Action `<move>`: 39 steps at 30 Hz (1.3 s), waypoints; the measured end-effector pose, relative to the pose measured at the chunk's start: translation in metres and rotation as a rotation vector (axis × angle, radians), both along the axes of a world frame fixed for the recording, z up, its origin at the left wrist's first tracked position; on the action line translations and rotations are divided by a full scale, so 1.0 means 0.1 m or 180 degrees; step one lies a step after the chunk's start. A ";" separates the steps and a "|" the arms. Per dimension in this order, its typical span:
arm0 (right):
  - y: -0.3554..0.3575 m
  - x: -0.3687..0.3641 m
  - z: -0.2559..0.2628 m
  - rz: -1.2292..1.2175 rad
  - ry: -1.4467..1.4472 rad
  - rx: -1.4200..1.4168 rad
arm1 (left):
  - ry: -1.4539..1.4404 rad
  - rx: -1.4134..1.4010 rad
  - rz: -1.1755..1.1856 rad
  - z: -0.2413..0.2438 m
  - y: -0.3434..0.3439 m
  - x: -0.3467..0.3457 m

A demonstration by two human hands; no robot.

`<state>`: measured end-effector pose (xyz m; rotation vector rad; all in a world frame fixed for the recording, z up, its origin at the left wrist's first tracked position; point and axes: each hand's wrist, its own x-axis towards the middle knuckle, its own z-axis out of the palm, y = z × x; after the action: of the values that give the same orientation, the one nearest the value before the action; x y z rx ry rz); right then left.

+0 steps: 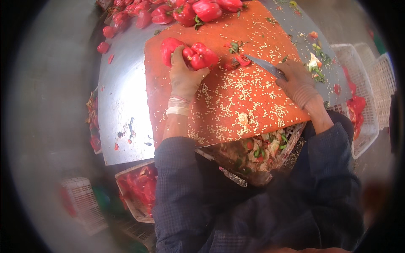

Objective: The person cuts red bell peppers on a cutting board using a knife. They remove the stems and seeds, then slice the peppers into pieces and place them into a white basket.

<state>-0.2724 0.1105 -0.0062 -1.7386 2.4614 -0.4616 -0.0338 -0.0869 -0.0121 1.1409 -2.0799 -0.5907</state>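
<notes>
My gloved left hand [186, 72] is closed around a lobed red bell pepper [205, 57] on the orange cutting board [171, 104]. Another rounded red pepper part [171, 47] bulges out on the far side of the fingers; whether it is a separate pepper I cannot tell. In my gloved right hand [295, 79] is a knife [264, 65], its blade pointing left across the board. Close to the blade tip lie a red pepper scrap [243, 60] and a cut green stem [234, 47]. Pale seeds are scattered thickly over the board.
Whole red bell peppers [186, 14] are heaped along the far edge of the metal table [123, 95]. Below the board's near edge, a crate holds cores and stem trimmings [262, 151]. Crates with red pepper pieces stand at lower left [139, 186] and right [356, 110].
</notes>
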 end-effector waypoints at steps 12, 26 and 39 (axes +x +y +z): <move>-0.02 -0.07 -0.20 0.0324 -0.1377 -0.0427 | 0.1168 0.1413 0.0216 0.18 0.45 0.24; 0.18 0.66 0.20 0.1095 -0.2529 -0.0540 | 0.1741 0.1476 0.0176 -0.05 0.85 0.41; -0.03 0.77 -0.14 0.0588 -0.2738 -0.0837 | 0.1921 0.1434 0.0083 -0.05 0.84 0.19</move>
<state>-0.1955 0.1080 -0.0200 -1.3833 1.6675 -1.2373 -0.0152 -0.0026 -0.0172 1.0495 -1.4464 -1.2604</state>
